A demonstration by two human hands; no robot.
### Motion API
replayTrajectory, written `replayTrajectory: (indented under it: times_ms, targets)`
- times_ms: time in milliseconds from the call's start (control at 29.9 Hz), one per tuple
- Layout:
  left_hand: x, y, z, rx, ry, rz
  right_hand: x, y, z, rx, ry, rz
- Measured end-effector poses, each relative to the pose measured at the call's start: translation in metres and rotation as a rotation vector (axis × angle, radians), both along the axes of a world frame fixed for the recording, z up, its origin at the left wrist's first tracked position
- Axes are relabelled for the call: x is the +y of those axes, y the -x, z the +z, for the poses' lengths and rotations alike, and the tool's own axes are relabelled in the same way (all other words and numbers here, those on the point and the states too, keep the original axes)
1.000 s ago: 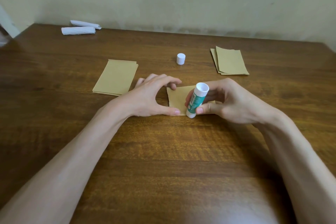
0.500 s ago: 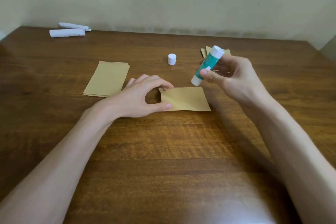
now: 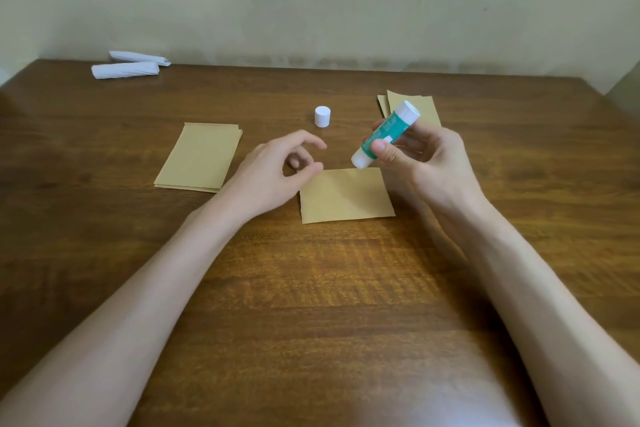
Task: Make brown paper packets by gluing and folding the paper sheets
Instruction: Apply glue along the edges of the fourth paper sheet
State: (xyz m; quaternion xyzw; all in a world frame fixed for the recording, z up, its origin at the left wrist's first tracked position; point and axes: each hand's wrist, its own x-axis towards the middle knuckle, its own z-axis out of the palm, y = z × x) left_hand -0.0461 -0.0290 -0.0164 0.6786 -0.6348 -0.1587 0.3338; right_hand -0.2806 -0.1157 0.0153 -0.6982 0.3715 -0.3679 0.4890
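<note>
While right hand (image 3: 433, 163) grasps glue stick (image 3: 384, 132), label unreadable, left hand (image 3: 270, 177) relaxed, empty, beside brown paper (image 3: 346, 196)

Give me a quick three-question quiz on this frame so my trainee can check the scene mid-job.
1. True or false: the white cap stands on the table, off the glue stick.
2. Which hand grips the glue stick? A. left B. right C. both
3. How many white paper rolls lie at the table's far left corner?

Key
1. True.
2. B, the right hand.
3. Two.
</note>
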Motion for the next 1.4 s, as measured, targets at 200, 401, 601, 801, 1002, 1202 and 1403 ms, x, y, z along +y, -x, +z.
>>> replayTrajectory:
  times_ms: [200,401,601,801,1002,1202,1403]
  targets:
    - [-0.008,0.003,-0.005,0.097,0.014,0.046,0.002,0.003,-0.002,0.044,0.039,0.065]
    - [-0.010,0.002,-0.011,0.111,0.016,0.044,0.009,0.000,-0.009,0.127,0.132,0.177]
    - [-0.011,0.003,-0.010,-0.035,-0.007,0.079,0.010,-0.011,-0.016,0.279,0.261,0.244]
    - [-0.012,0.003,-0.006,-0.067,-0.073,0.069,0.007,-0.017,-0.020,0.367,0.370,0.212]
    - [-0.016,-0.003,-0.011,-0.078,-0.098,0.063,0.003,-0.011,-0.010,0.398,0.363,0.355]
    - [-0.016,-0.005,-0.012,-0.077,-0.112,0.059,0.005,-0.006,-0.009,0.409,0.339,0.389]
    - [-0.014,-0.003,-0.008,-0.073,-0.129,0.067,0.009,-0.001,-0.008,0.399,0.357,0.340]
